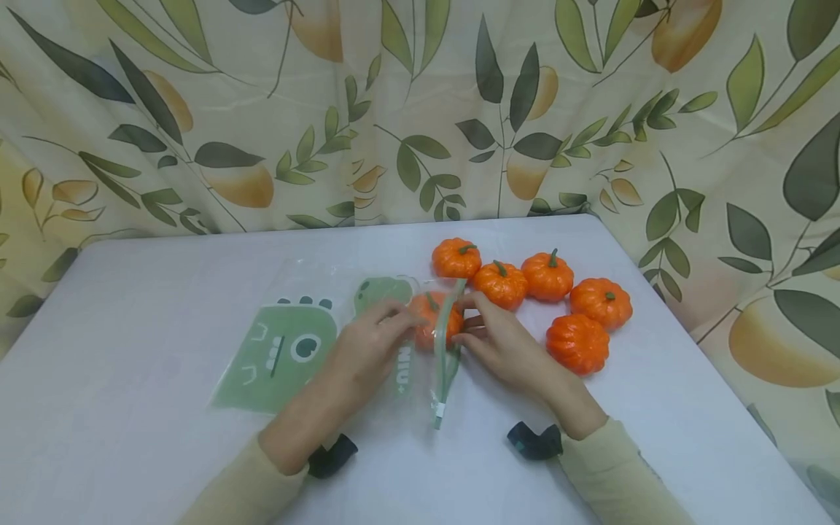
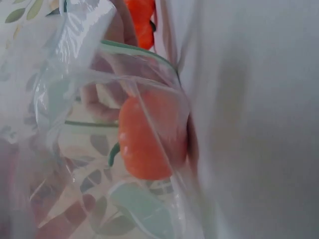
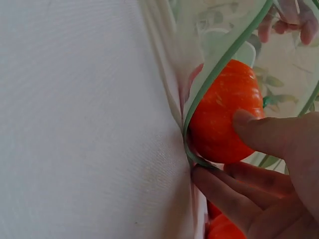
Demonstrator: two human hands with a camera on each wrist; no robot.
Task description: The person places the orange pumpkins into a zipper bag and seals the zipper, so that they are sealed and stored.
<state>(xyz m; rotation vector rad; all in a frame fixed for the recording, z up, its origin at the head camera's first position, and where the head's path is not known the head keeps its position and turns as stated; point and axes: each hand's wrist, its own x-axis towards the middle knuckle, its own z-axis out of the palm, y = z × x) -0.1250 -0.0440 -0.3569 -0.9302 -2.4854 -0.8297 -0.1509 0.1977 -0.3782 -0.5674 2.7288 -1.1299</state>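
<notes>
Your left hand [image 1: 370,343] holds the clear bag [image 1: 394,350] from its left, your right hand [image 1: 499,343] pinches its green-edged mouth, with the pumpkin [image 1: 429,321] just inside between them.

A clear plastic bag [image 2: 94,124] with a green zip strip fills the left and centre of the frame. One orange pumpkin [image 2: 149,137] sits inside it at centre, its green stem pointing left. Fingers [image 2: 102,107] show blurred through the film, upper left of the pumpkin. White tabletop [image 2: 259,119] occupies the right half. Another orange object [image 2: 142,22] appears at the top edge.
</notes>
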